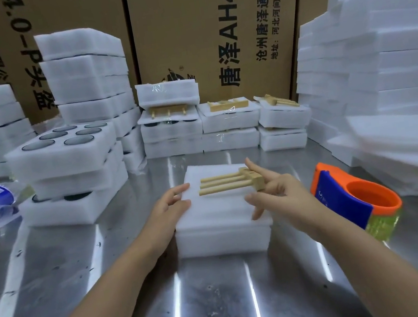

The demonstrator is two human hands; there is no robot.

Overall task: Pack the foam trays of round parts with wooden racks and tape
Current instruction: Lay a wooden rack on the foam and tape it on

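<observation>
Near the middle of the steel desk (223, 300) a closed foam bundle (221, 210) is lying flat, and a wooden rack (230, 182) is resting on its top face. The rack's long axis is running left to right across the bundle: its three pegs are pointing toward the desk's left edge, and its block end is sitting at the right. The right hand (278, 194) is touching that block with fingers spread and loosely curled, not closed around it. The left hand (168, 205) is lying open with its fingertips against the bundle's left side. Toward the far edge, several finished bundles (229, 120) are already carrying racks under clear tape. This one is showing no tape yet, and the tape dispenser (355, 199) is standing idle near the right edge. At the left, open trays of round parts (65, 150) are waiting, so much packing probably remains.
</observation>
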